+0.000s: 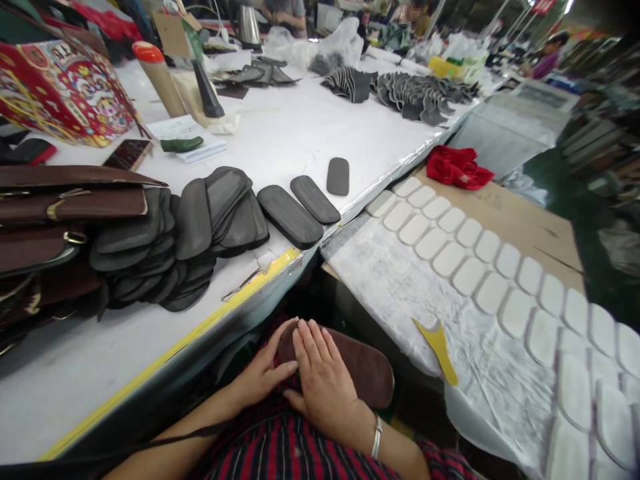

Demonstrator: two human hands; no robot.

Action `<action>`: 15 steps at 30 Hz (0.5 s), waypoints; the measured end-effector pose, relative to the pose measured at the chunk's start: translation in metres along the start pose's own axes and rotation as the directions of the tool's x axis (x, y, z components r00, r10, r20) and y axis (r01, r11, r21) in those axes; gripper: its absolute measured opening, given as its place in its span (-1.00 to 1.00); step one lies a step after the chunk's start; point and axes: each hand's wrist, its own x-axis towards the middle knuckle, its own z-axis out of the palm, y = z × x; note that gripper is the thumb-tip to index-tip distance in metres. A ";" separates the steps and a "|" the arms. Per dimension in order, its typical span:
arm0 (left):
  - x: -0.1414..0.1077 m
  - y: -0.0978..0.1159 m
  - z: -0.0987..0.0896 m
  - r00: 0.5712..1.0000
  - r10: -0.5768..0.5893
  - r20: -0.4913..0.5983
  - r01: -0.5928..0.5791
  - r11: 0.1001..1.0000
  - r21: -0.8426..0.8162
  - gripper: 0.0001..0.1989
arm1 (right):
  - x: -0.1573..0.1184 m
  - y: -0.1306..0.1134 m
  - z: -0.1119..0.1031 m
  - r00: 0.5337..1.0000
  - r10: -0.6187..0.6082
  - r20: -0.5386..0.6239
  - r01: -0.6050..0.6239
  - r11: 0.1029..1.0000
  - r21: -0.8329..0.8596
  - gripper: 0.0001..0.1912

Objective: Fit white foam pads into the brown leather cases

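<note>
A brown, oval-ended leather piece (373,370) lies over my lap. My right hand (327,377) rests flat on its upper face, fingers stretched out side by side, thumb pointing left. At the piece's left end, my left hand (265,370) grips the edge between thumb and fingers, close to the right fingertips; the underside is hidden. On the white table ahead are a loose dark grey oval pad (291,215), a narrower pad (315,199) and a small pad (339,177). Left of them is a heap of grey pads (220,213).
Brown leather bags (75,207) are stacked at the left. White oval pieces (470,275) lie in rows on the right-hand board, near a yellow spreader (437,350) and red cloth (457,167). The yellow-taped table edge (175,353) runs before me. Other people work far back.
</note>
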 end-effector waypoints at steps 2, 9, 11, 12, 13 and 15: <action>-0.003 0.003 0.004 0.999 -0.038 -0.004 0.038 0.997 -0.069 -0.40 | -0.002 0.000 0.001 1.000 -0.001 -0.012 0.001 1.000 0.015 -0.04; 0.001 0.017 0.025 0.946 -0.219 -0.240 0.186 0.971 -0.153 -0.54 | -0.014 0.009 0.003 0.997 0.006 -0.080 0.002 0.994 0.105 -0.19; 0.003 0.021 0.027 0.933 -0.265 -0.245 0.233 0.960 -0.154 -0.53 | -0.015 0.010 0.005 0.993 0.046 -0.113 -0.037 0.996 0.084 -0.20; 0.003 0.023 0.026 0.931 -0.274 -0.240 0.243 0.958 -0.151 -0.52 | -0.016 0.010 0.007 0.992 0.055 -0.117 -0.047 0.996 0.070 -0.20; 0.003 0.024 0.025 0.933 -0.274 -0.233 0.245 0.959 -0.145 -0.51 | -0.015 0.010 0.008 0.992 0.055 -0.112 -0.049 0.997 0.055 -0.19; 0.001 0.025 0.023 0.942 -0.256 -0.216 0.232 0.964 -0.131 -0.51 | -0.013 0.010 0.010 0.995 0.039 -0.087 -0.037 0.999 0.023 -0.17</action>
